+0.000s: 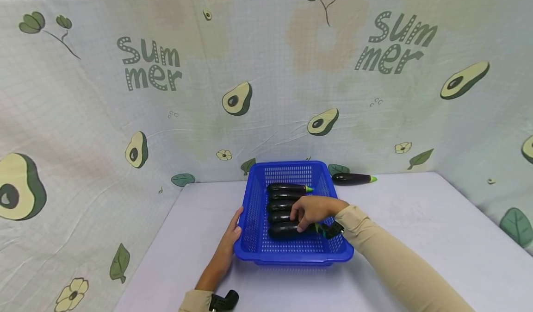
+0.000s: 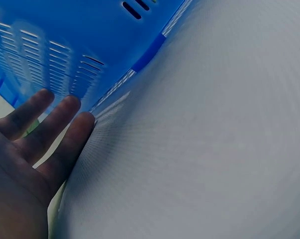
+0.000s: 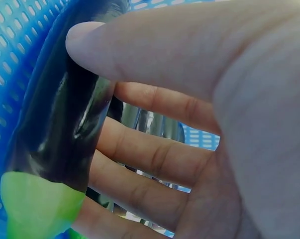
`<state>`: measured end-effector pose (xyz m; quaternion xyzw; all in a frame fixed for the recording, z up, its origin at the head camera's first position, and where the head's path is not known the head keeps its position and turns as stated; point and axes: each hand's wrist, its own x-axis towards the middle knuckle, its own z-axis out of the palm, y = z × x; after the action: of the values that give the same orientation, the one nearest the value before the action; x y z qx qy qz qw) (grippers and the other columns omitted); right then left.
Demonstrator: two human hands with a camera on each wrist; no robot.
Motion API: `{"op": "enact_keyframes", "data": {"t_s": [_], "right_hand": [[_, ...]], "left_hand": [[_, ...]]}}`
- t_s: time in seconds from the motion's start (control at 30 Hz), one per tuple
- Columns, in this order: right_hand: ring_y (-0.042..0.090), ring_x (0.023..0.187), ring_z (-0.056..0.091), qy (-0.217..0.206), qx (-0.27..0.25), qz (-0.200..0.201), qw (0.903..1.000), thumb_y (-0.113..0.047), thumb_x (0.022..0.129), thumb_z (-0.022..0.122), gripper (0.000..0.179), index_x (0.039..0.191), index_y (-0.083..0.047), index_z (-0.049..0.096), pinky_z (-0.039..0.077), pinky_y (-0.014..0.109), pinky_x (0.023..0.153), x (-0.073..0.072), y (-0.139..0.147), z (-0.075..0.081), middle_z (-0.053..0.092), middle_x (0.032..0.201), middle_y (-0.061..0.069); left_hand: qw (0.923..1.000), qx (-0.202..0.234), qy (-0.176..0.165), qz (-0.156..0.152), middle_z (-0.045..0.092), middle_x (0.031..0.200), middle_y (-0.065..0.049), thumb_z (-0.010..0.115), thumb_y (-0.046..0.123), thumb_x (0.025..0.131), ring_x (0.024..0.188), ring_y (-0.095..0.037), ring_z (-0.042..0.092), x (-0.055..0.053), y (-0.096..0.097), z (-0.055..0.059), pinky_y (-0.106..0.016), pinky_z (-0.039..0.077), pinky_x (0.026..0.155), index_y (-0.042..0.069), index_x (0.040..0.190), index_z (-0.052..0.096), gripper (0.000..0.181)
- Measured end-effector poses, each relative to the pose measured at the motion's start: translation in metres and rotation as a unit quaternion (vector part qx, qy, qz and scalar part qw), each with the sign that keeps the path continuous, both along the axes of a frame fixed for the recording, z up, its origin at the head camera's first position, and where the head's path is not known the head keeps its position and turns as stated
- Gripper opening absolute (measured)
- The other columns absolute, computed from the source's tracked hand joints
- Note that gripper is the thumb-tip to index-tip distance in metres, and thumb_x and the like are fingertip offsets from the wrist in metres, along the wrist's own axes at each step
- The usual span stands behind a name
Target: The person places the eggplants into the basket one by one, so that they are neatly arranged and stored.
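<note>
A blue plastic basket (image 1: 291, 257) with slotted walls stands on the table, holding several dark eggplants in a row. My right hand (image 1: 314, 209) reaches inside it and grips the nearest eggplant (image 1: 282, 230). In the right wrist view, the thumb lies on one side of that eggplant (image 3: 57, 124) and the fingers on the other, above its green stem end. My left hand (image 1: 226, 246) rests against the basket's left side. Its straight, spread fingers (image 2: 52, 124) touch the outer wall in the left wrist view.
Another eggplant (image 1: 351, 178) lies outside the basket at the back right, its green end pointing right. The white table (image 1: 399, 219) extends on both sides of the basket. A printed cloth (image 1: 275, 71) hangs behind and around it.
</note>
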<state>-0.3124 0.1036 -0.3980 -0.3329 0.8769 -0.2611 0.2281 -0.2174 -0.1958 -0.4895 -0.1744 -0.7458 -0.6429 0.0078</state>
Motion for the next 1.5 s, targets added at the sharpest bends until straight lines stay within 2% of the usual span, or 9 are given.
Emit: {"op": "enact_keyframes", "data": {"t_s": [0.5, 0.93, 1.17, 1.33, 1.5], "right_hand": [[0.011, 0.076, 0.063, 0.032, 0.024, 0.002, 0.9992, -0.017, 0.079, 0.085, 0.024, 0.100, -0.010, 0.075, 0.053, 0.033, 0.071, 0.0001, -0.0025, 0.0004, 0.069, 0.081, -0.006], [0.012, 0.071, 0.059, 0.040, 0.039, -0.015, 0.9984, -0.017, 0.077, 0.086, 0.020, 0.090, -0.013, 0.072, 0.048, 0.032, 0.066, 0.0033, -0.0059, 0.0007, 0.066, 0.078, -0.006], [0.012, 0.068, 0.058, 0.040, 0.044, -0.024, 0.9979, -0.016, 0.077, 0.086, 0.020, 0.089, -0.014, 0.071, 0.047, 0.031, 0.063, 0.0035, -0.0070, 0.0010, 0.065, 0.076, -0.005], [0.011, 0.065, 0.057, 0.024, 0.027, -0.021, 0.9991, -0.014, 0.079, 0.085, 0.020, 0.092, -0.011, 0.071, 0.048, 0.028, 0.058, 0.0036, -0.0057, 0.0023, 0.066, 0.076, -0.004], [0.016, 0.071, 0.064, 0.003, -0.021, -0.007, 0.9997, -0.015, 0.083, 0.081, 0.026, 0.104, -0.005, 0.070, 0.054, 0.031, 0.062, 0.0002, 0.0012, 0.0064, 0.070, 0.083, 0.000]], "left_hand": [[1.0000, -0.003, 0.000, 0.001, 0.008, 0.167, -0.004, 0.030, 0.034, 0.107, 0.152, -0.035, 0.006, -0.0001, -0.0005, -0.0005, -0.067, 0.006, 0.114, 0.032, 0.162, 0.016, 0.057], [1.0000, -0.005, 0.001, 0.004, 0.009, 0.167, -0.004, 0.030, 0.034, 0.106, 0.152, -0.035, 0.007, -0.0010, -0.0010, -0.0023, -0.068, 0.006, 0.114, 0.033, 0.161, 0.016, 0.057], [1.0000, -0.002, 0.005, 0.004, 0.010, 0.167, -0.004, 0.030, 0.034, 0.107, 0.152, -0.034, 0.008, -0.0016, -0.0012, -0.0030, -0.067, 0.007, 0.114, 0.032, 0.161, 0.017, 0.056], [1.0000, 0.002, 0.005, 0.004, 0.009, 0.167, -0.005, 0.030, 0.033, 0.106, 0.152, -0.034, 0.007, -0.0023, -0.0014, -0.0041, -0.066, 0.006, 0.115, 0.031, 0.161, 0.017, 0.056], [1.0000, 0.004, -0.001, 0.002, 0.008, 0.167, -0.004, 0.030, 0.035, 0.106, 0.152, -0.034, 0.006, -0.0019, -0.0014, -0.0042, -0.066, 0.004, 0.115, 0.033, 0.161, 0.017, 0.056]]}}
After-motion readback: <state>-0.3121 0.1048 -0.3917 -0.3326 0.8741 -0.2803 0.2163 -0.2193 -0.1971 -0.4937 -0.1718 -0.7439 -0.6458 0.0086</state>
